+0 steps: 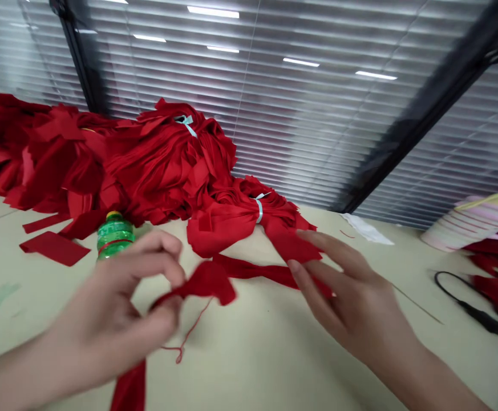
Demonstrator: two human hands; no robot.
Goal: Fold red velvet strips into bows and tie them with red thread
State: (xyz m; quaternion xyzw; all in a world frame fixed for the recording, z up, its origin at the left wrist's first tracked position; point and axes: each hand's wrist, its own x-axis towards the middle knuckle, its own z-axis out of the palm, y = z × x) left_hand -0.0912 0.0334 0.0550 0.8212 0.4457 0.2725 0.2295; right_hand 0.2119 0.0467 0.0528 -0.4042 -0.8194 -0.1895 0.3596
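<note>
My left hand (124, 302) pinches a red fabric strip (206, 282) between thumb and fingers; the strip hangs down past my wrist toward the bottom edge, with a loose red thread (189, 337) dangling from it. My right hand (347, 297) is stretched out flat, fingers apart, its fingertips resting on the far part of the same strip (266, 271) near a tied red bundle (249, 220).
Large heaps of red fabric pieces (103, 154) tied with pale ribbon lie along the back of the beige table (274, 354). A green bottle (114, 234) stands behind my left hand. Black scissors (471, 308) and stacked pale rolls (475, 222) sit at the right. Window blinds (300, 103) rise behind.
</note>
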